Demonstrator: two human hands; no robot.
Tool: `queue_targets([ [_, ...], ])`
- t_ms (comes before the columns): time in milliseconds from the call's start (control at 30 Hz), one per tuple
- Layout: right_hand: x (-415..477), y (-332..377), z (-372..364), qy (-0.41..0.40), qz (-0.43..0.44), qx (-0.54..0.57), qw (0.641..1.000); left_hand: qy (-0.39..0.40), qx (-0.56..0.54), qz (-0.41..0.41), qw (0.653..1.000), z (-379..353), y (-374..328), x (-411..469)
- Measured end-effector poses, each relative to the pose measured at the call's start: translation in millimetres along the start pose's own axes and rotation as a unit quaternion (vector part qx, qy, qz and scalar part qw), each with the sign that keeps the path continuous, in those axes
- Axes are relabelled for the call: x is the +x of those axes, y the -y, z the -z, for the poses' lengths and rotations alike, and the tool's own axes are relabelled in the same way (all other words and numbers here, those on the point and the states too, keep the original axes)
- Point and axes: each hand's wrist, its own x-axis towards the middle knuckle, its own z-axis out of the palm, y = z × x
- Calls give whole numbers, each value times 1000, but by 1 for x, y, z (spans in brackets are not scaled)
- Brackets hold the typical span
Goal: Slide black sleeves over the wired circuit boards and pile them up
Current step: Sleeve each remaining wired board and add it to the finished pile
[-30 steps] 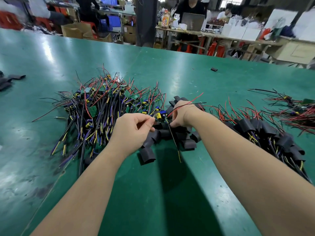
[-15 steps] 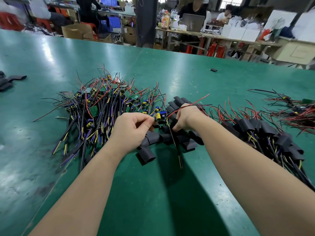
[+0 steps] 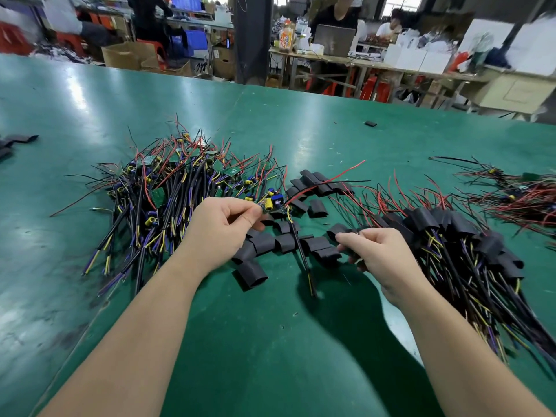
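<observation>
A wired circuit board [image 3: 270, 204] is pinched at its near edge between the thumb and forefinger of the left hand [image 3: 222, 228], whose grip is clamped on it. The board is held just above the loose sleeves [image 3: 264, 245] so that its thick black lead hangs down toward the person and its thin red and black wires trail away to the far right. This probably leaves one end free for threading. The grip of the right hand [image 3: 383, 251] is closed on a black sleeve [image 3: 335, 230] at the right edge of that scatter, fingers curled round it (whether its mouth is already squeezed open cannot be told). The two hands are kept apart, with the board not yet inside any sleeve, so the step in hand is judged to be the bringing together of sleeve and board. The heap of bare boards [image 3: 168, 191] is laid at the left of the green surface [image 3: 270, 341] and the sleeved pile [image 3: 451, 233] at the right, with the sleeves between. Each hand's reach is thus kept short, and the work is passed from left to right.
</observation>
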Motion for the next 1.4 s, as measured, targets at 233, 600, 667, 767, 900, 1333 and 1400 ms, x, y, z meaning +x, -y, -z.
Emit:
queue_targets([
  [233,-12,13,-1,8,9,166,986,14,-24,29,999,2,2,0],
  [600,-9,22,13,-4,15,462,887,63,-123,91,986,4,-1,-2],
  [667,-10,27,13,-7,20,488,872,66,-125,98,985,4,-2,-2],
  [767,-9,33,13,-24,31,513,857,71,-123,98,985,4,-3,-3],
  [900,-8,38,14,-44,42,530,846,68,-135,97,984,3,-6,-3],
  [1333,-10,52,5,-45,78,516,852,70,-134,84,985,-4,-5,-3],
  [1400,-10,53,4,-59,77,505,857,65,-142,83,984,-4,-5,-3],
])
